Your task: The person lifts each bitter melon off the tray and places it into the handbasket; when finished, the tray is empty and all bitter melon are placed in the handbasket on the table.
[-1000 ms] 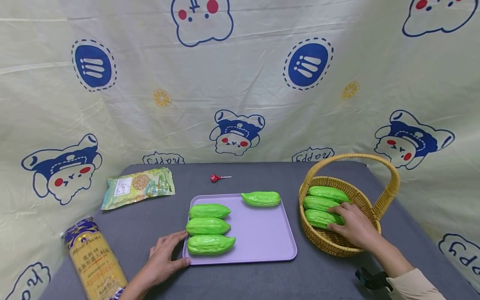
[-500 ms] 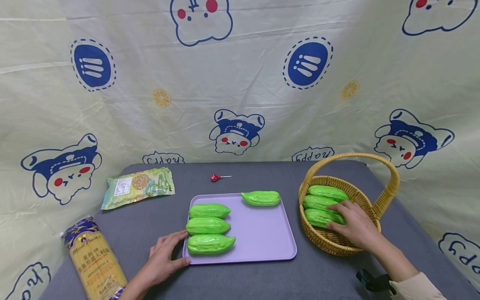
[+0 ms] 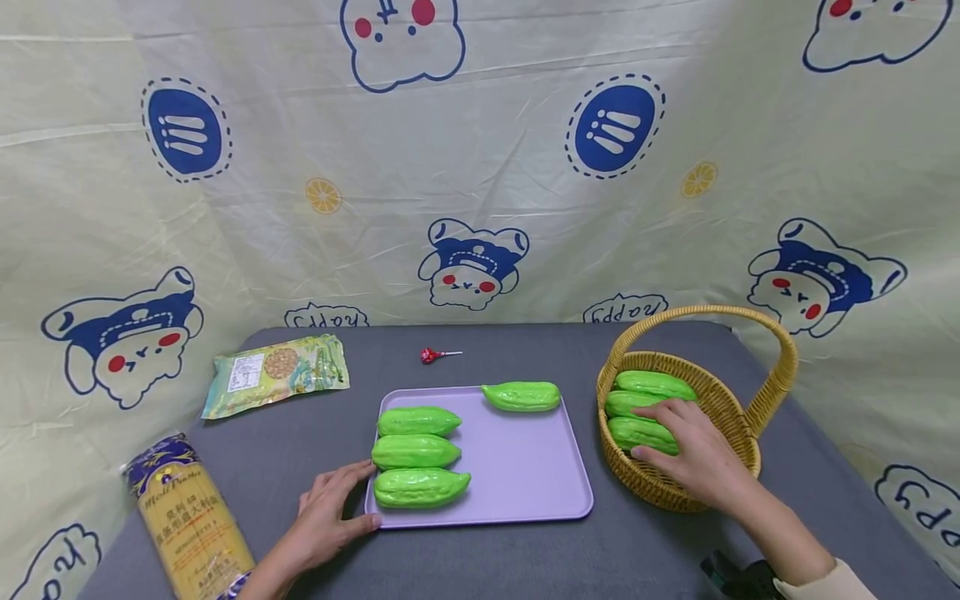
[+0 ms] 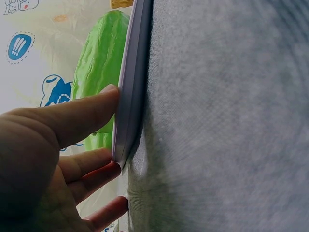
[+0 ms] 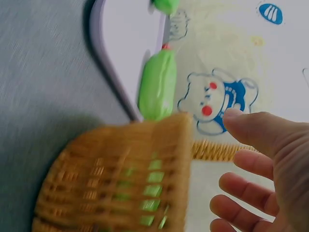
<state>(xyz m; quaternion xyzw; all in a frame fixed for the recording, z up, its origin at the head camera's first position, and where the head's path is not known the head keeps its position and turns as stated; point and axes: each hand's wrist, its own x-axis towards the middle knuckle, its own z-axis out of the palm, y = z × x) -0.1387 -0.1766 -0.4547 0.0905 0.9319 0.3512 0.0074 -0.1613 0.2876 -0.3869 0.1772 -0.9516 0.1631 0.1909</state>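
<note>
The left hand (image 3: 324,518) touches the left edge of a lilac tray (image 3: 525,467); in the left wrist view the thumb of this hand (image 4: 53,150) rests against the tray's side (image 4: 129,87). Three ridged green vegetables (image 3: 416,452) lie stacked in a column at the tray's left, and another (image 3: 522,397) lies at its upper right. Inside a wicker basket (image 3: 652,487) are three more (image 3: 654,384). Above the lowest two is the right hand (image 3: 693,454). The right wrist view shows that hand (image 5: 265,183) with fingers apart and holding nothing, beside the basket (image 5: 111,179).
A green food packet (image 3: 277,375) lies at the back left, with a yellow pasta packet (image 3: 197,529) nearer the front. Behind the tray is a red lollipop (image 3: 429,356). The basket's handle (image 3: 780,375) arches over its right side. A patterned cloth (image 3: 480,150) hangs behind the table.
The right hand has shifted a little to the left over the vegetables in the basket, and the dark wrist strap moved with it. The left hand and the tray have stayed in place.
</note>
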